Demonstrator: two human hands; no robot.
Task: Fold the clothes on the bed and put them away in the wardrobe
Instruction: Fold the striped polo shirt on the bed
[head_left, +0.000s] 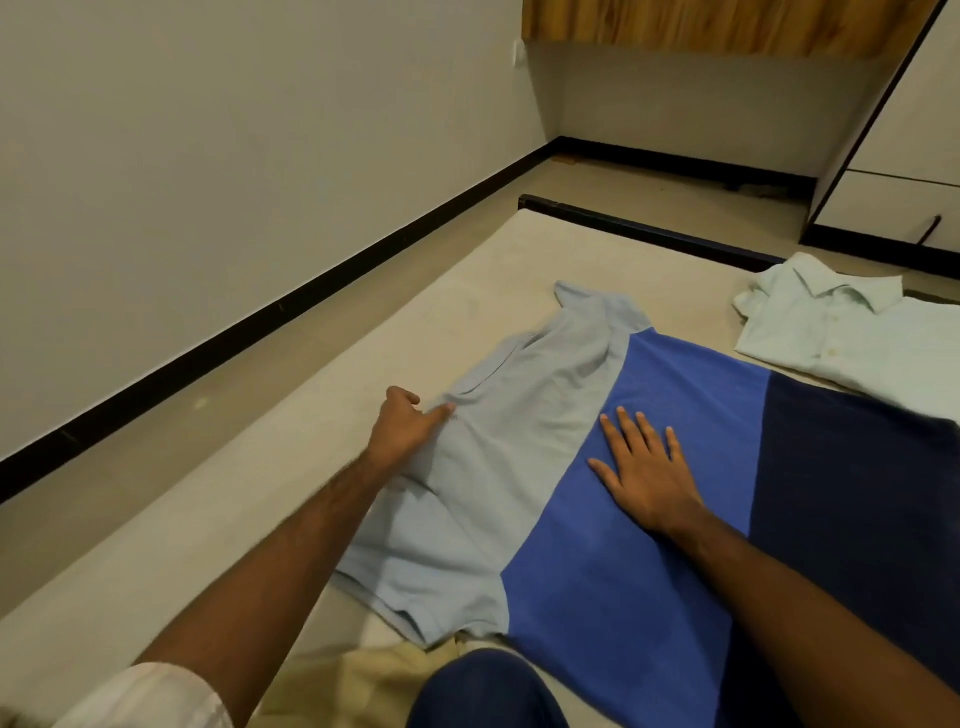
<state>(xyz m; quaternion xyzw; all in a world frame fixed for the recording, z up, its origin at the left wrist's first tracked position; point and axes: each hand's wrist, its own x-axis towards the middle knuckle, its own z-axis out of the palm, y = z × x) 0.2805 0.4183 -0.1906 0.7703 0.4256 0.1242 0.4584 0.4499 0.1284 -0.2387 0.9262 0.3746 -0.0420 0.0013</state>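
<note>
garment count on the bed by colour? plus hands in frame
Colour-block polo shirt (light blue, mid blue, navy bands): 1
Pale mint collared shirt: 1
Beige cloth at the near edge, partly hidden, kind unclear: 1
Hands: 2, left hand pinching the polo's light blue part, right hand flat on the mid blue band
Total: 3 fabric items, 2 hands
</note>
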